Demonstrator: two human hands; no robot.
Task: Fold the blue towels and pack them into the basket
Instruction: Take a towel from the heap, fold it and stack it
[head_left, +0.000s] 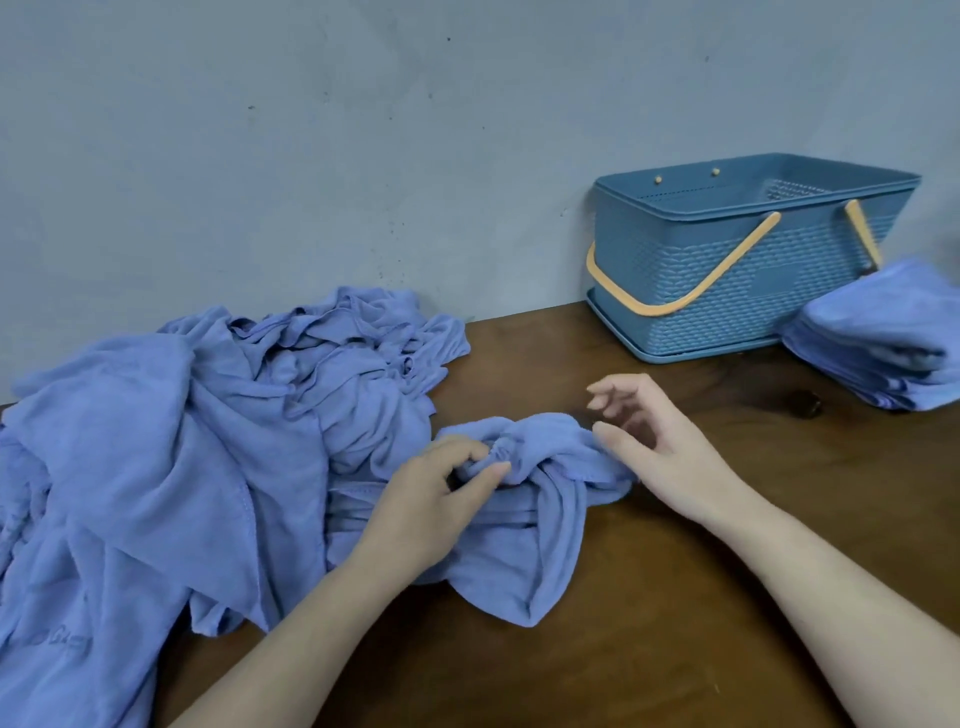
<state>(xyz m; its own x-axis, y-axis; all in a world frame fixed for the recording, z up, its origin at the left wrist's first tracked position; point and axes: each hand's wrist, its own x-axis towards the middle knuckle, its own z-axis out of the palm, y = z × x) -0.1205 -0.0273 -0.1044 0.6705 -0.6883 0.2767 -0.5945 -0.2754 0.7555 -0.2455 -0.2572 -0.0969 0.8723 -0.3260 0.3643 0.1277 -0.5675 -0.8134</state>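
Brown wooden worktop (649, 597) against a grey-blue wall (363, 130). At centre, a crumpled blue towel (524, 525), bunched and twisted, lying flat on the wood. Left hand (436, 499) resting on that towel, fingers (467, 454) curled into a fold and thumb pinching cloth against them. Right hand (654, 441) just at 3 o'clock of the towel's bunched top, fingers apart and loosely bent, holding nothing; whether the heel of the palm touches the towel's edge cannot be told. At 9 o'clock, a large loose pile of unfolded blue towels (182, 441), spreading from the wall down to the near edge and touching the crumpled towel. At 1 o'clock, a blue woven-pattern plastic basket (727, 291) standing upright by the wall, both pale orange handles (675, 291) dropped down over its sides; nothing seen inside from this angle. At 3 o'clock, just beside the basket's right end, a neat stack of folded blue towels (883, 343), partly cut off by the frame edge. Between stack and right hand, a dark knot (802, 405) in the wood.
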